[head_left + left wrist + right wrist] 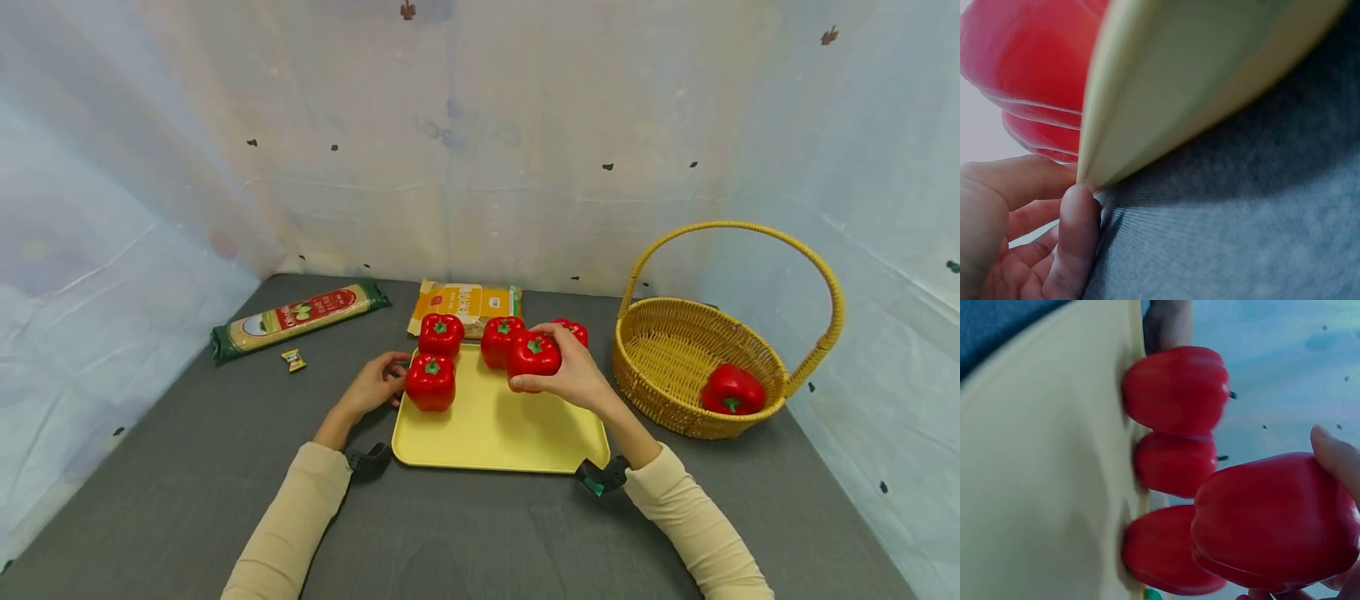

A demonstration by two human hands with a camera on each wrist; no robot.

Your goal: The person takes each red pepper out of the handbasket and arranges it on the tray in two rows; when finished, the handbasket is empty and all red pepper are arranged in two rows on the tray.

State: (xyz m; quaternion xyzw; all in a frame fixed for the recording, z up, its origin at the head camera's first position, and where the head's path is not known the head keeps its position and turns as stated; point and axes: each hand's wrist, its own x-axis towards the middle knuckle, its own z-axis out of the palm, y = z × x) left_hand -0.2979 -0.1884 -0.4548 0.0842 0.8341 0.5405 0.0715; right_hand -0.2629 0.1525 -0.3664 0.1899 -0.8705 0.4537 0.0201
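My right hand [576,372] grips a red bell pepper [533,354]; in the right wrist view this pepper [1275,522] is held clear of the yellow tray [495,437]. With thumb and finger, my left hand [1035,219] pinches the left rim of the tray [1166,94]. Two bell peppers stand at the tray's left side, a nearer one [431,383] and a farther one [441,335]. Along the back are another pepper [498,342] and one [573,330] partly hidden behind my right hand.
A yellow wicker basket [660,408] with a tall handle stands right of the tray, one red bell pepper [732,389] inside. Behind the tray lies a yellow food packet [468,304]. A long pasta packet [300,317] and a small wrapped sweet [293,360] lie at the left.
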